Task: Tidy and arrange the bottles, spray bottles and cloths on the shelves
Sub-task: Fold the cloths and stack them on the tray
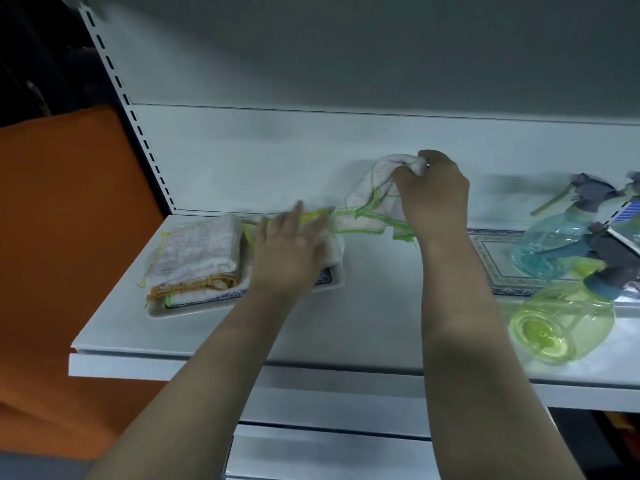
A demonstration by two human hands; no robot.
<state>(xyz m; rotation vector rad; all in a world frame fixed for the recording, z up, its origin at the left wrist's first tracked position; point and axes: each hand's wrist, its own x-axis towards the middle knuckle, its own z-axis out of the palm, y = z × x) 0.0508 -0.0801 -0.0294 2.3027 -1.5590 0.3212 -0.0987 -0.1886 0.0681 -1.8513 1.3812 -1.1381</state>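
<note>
Right hand point(429, 199) pinched the green-edged cloth point(372, 199) by its raised end – length running sideways along the shelf point(381, 323) – left hand point(291, 251), fingers straight, pressed a folded cloth point(334, 251) in the tray point(194, 308)

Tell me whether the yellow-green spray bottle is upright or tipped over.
Tipped over. The yellow-green spray bottle lies on its side on the shelf, round base facing the camera.
</note>
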